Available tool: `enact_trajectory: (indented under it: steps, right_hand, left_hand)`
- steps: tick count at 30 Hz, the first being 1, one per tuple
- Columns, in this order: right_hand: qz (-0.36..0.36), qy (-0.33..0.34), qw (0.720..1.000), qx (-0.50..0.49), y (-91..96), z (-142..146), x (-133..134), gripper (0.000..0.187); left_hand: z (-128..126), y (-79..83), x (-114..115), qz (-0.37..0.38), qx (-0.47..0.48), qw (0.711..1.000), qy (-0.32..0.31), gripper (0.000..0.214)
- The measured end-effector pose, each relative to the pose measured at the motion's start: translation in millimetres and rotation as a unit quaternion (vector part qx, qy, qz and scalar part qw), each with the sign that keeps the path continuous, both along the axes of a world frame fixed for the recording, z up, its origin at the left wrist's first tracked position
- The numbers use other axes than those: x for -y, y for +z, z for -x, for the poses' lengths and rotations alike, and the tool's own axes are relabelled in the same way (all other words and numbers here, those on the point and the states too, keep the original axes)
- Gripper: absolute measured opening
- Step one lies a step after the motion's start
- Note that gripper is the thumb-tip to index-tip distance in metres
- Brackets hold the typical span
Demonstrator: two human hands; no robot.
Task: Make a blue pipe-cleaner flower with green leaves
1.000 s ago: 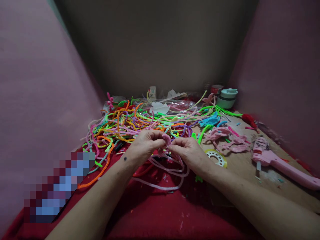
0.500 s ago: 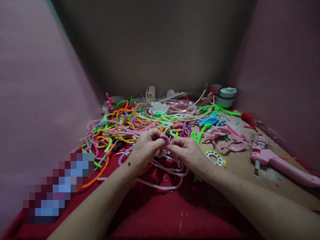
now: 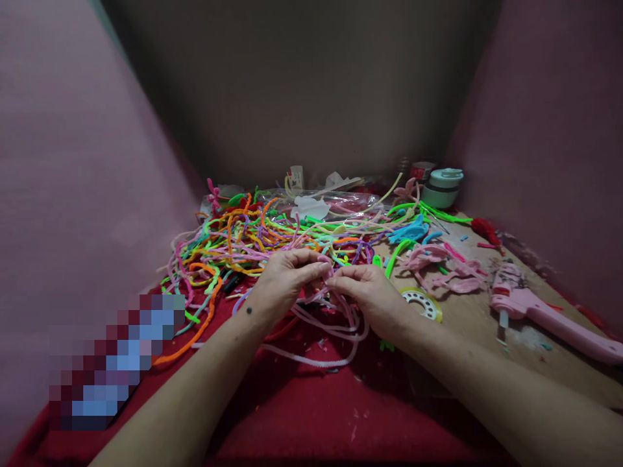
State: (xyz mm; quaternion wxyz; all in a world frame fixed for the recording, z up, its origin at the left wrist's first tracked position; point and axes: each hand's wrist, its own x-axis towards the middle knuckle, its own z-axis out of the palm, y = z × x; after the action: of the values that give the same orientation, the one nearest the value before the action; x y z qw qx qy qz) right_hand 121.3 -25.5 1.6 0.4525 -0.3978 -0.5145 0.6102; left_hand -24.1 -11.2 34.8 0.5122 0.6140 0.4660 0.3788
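Observation:
My left hand [image 3: 287, 277] and my right hand [image 3: 366, 293] meet at the middle of the view, fingertips pinched together on a pale pink pipe cleaner [image 3: 325, 324]. Its loose loops hang below both hands onto the red cloth [image 3: 302, 415]. Just behind the hands lies a big tangle of coloured pipe cleaners [image 3: 253, 243] in orange, green, pink and purple.
A pink glue gun [image 3: 540, 311] lies at the right on the wooden table [image 3: 477, 318]. A tape roll [image 3: 422, 303] sits beside my right wrist. Pink folded pieces [image 3: 445, 266], a blue shape [image 3: 409, 232], a mint lidded jar [image 3: 440, 188] and a clear plastic bag [image 3: 331, 204] lie further back. Pink walls close in on both sides.
Both hands stay pinched on the pink pipe cleaner and have shifted slightly up and away; the fingers have worked it a little. Nothing else has moved.

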Motion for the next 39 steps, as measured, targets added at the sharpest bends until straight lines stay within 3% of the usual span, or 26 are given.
enact_trajectory:
  steps: [5,11,14,17,21,23,26,28,30,34,36,39]
  right_hand:
    - [0.038,0.036,0.996,-0.073,0.5,-2,0,0.017]
    - [0.03,0.011,0.999,0.03,3.7,0,0,0.022]
    - [0.032,0.007,0.999,0.03,4.3,1,1,0.021]
    - [0.035,0.003,0.999,0.021,4.0,2,2,0.024]
    - [0.05,-0.009,0.998,-0.036,2.1,1,2,0.019]
    - [0.046,-0.009,0.998,-0.047,2.1,1,3,0.016]
    - [0.045,-0.006,0.999,-0.024,4.6,1,4,0.019]
    - [0.05,-0.004,0.999,-0.016,6.5,1,5,0.021]
    - [0.056,-0.003,0.998,-0.016,6.8,1,5,0.021]
    - [0.065,0.016,0.998,-0.022,3.0,2,5,0.02]
    - [0.078,0.02,0.997,-0.02,1.2,2,4,0.02]
    - [0.082,-0.001,0.996,-0.019,1.3,1,2,0.021]
  left_hand:
    - [0,1.0,1,0.008,-0.004,1.0,0.015,0.015]
    - [-1,2.4,1,0.005,-0.007,1.0,0.012,0.016]
    - [-2,4.2,3,-0.017,-0.018,1.0,0.011,0.015]
    - [-6,2.0,7,-0.138,-0.069,0.988,0.032,0.009]
    - [-7,-7.1,14,-0.354,-0.16,0.92,0.059,0.011]
    - [-6,-10.5,15,-0.402,-0.196,0.893,0.054,0.013]
    - [-4,-11.8,14,-0.424,-0.209,0.879,0.065,0.014]
    - [-5,-10.6,12,-0.414,-0.202,0.884,0.073,0.013]
    - [-6,-8.1,11,-0.363,-0.183,0.91,0.083,0.013]
    - [-8,0.7,9,-0.166,-0.123,0.975,0.077,0.018]
    - [-7,6.4,8,-0.103,-0.09,0.988,0.072,0.025]
    - [-3,13.7,4,-0.089,-0.055,0.991,0.082,0.028]
